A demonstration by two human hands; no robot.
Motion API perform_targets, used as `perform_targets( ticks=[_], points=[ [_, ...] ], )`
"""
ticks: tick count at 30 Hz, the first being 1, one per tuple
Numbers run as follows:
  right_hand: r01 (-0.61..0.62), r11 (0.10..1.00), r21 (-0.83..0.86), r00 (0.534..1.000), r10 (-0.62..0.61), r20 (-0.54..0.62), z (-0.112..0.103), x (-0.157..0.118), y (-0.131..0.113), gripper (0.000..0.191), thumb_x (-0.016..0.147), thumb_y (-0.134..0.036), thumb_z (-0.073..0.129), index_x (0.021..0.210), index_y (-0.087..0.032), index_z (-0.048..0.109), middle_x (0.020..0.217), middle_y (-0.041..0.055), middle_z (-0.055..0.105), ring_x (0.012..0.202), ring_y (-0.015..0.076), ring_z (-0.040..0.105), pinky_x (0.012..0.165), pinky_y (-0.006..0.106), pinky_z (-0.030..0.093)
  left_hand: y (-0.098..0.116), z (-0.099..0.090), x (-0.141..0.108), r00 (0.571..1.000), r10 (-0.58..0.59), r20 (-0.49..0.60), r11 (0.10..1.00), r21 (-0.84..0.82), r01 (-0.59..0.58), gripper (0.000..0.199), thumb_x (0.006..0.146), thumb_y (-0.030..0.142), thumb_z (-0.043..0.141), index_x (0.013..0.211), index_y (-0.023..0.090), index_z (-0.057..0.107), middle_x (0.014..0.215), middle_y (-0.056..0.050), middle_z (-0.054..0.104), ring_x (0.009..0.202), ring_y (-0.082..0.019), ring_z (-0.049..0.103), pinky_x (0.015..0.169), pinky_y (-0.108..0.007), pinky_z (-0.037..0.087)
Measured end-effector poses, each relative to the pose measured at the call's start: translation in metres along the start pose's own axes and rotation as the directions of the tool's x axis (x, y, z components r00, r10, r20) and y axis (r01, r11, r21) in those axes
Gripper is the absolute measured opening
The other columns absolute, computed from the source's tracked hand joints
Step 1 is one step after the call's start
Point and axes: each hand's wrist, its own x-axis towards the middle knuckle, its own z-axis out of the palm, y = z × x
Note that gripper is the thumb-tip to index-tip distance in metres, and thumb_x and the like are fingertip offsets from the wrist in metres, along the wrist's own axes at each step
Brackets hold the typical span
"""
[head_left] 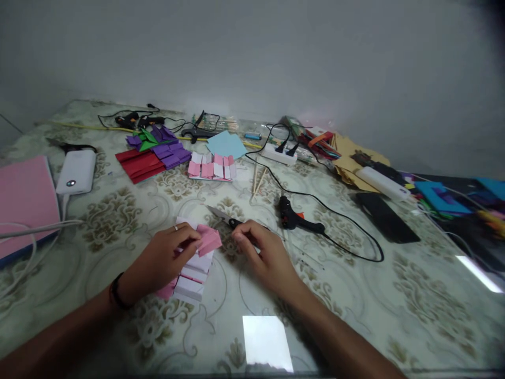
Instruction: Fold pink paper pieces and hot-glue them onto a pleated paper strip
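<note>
My left hand (163, 258) pinches a folded pink paper piece (209, 239) at the top of a row of pink-and-white folded paper units (193, 279) that lies under the hand. My right hand (262, 252) rests on the table just right of that piece, fingers curled over the dark handle of a pair of scissors (221, 216) whose blades point up and left. Whether the right hand grips the handle I cannot tell.
A black glue gun (294, 218) with its cable lies right of my right hand. Farther back lie pink folded units (213, 168), red paper (138, 164), purple paper (171, 152), a blue sheet (226, 143) and a power strip (280, 153). At the left are a power bank (77, 171) and a pink pad (23, 197).
</note>
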Motion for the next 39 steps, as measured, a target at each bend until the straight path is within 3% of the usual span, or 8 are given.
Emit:
perform_targets(
  ticks=[8,14,21,29,33,35,36,39],
  points=[
    [0.045,0.998,0.039,0.999,-0.045,0.003,-0.003,-0.002,-0.002,0.033,0.107,-0.033,0.038,0.082,-0.019,0.052,0.077,0.0011,0.06,0.072,0.0114,0.054,0.068,0.024,0.04,0.001,-0.001,-0.003,0.993,-0.118,-0.023,0.992,-0.047,0.117,0.025,0.1,0.039,0.052,0.089,0.022,0.066,0.081,0.005,0.07,0.068,-0.008,0.061,0.064,-0.02,0.045],
    [-0.022,0.999,0.039,1.0,0.023,-0.012,-0.005,-0.002,-0.002,0.044,0.108,-0.038,0.036,0.07,-0.019,0.049,0.064,-0.0011,0.052,0.06,0.01,0.047,0.061,0.024,0.035,-0.004,-0.005,-0.003,0.991,-0.042,-0.126,0.999,-0.012,0.041,0.02,0.1,0.037,0.052,0.093,0.022,0.063,0.083,0.005,0.067,0.074,-0.008,0.062,0.068,-0.019,0.046],
    [-0.059,0.992,0.107,0.987,0.074,-0.143,-0.019,0.006,0.01,0.023,0.1,-0.036,0.054,0.093,-0.017,0.066,0.08,0.0014,0.066,0.065,0.0095,0.057,0.062,0.022,0.043,-0.002,-0.011,0.001,0.973,0.038,-0.227,0.999,0.031,-0.032,0.016,0.099,0.033,0.053,0.092,0.02,0.061,0.084,0.003,0.064,0.076,-0.009,0.06,0.074,-0.022,0.047],
    [-0.08,0.983,0.167,0.894,0.145,-0.423,-0.061,0.02,0.035,0.031,0.093,-0.048,0.065,0.087,-0.018,0.063,0.068,-0.0016,0.062,0.058,0.0089,0.055,0.058,0.022,0.044,-0.018,-0.028,0.01,0.915,-0.061,-0.399,0.994,0.062,0.093,0.016,0.095,0.035,0.057,0.091,0.02,0.062,0.088,0.001,0.064,0.082,-0.011,0.061,0.078,-0.023,0.047],
    [-0.073,0.984,0.165,0.85,0.148,-0.506,-0.073,0.023,0.045,0.042,0.097,-0.057,0.057,0.079,-0.019,0.058,0.066,-0.002,0.058,0.059,0.0094,0.055,0.061,0.023,0.045,-0.033,-0.052,0.018,0.826,-0.219,-0.52,0.956,0.054,0.288,0.016,0.092,0.032,0.061,0.097,0.017,0.064,0.097,0.0,0.064,0.085,-0.01,0.062,0.081,-0.023,0.049],
    [-0.079,0.984,0.158,0.831,0.153,-0.535,-0.079,0.024,0.052,0.045,0.097,-0.059,0.056,0.077,-0.019,0.058,0.067,-0.0016,0.058,0.06,0.0099,0.055,0.063,0.024,0.046,-0.041,-0.064,0.021,0.77,-0.258,-0.584,0.918,0.101,0.384,0.019,0.093,0.034,0.059,0.1,0.017,0.065,0.099,-0.001,0.064,0.084,-0.01,0.061,0.081,-0.022,0.05],
    [-0.084,0.985,0.148,0.817,0.153,-0.556,-0.084,0.025,0.057,0.045,0.097,-0.059,0.056,0.075,-0.019,0.058,0.067,-0.0015,0.058,0.06,0.0102,0.054,0.063,0.024,0.047,-0.046,-0.068,0.022,0.762,-0.259,-0.594,0.908,0.118,0.401,0.02,0.093,0.034,0.058,0.101,0.016,0.065,0.099,-0.002,0.063,0.083,-0.01,0.06,0.081,-0.022,0.049],
    [-0.131,0.987,0.088,0.727,0.156,-0.669,-0.099,0.026,0.072,0.04,0.096,-0.053,0.056,0.076,-0.019,0.059,0.066,-0.0009,0.058,0.06,0.0115,0.054,0.064,0.026,0.046,-0.059,-0.074,0.024,0.761,-0.248,-0.599,0.888,0.174,0.426,0.019,0.091,0.03,0.058,0.097,0.014,0.066,0.096,-0.003,0.062,0.082,-0.012,0.056,0.083,-0.025,0.048]
  ],
)
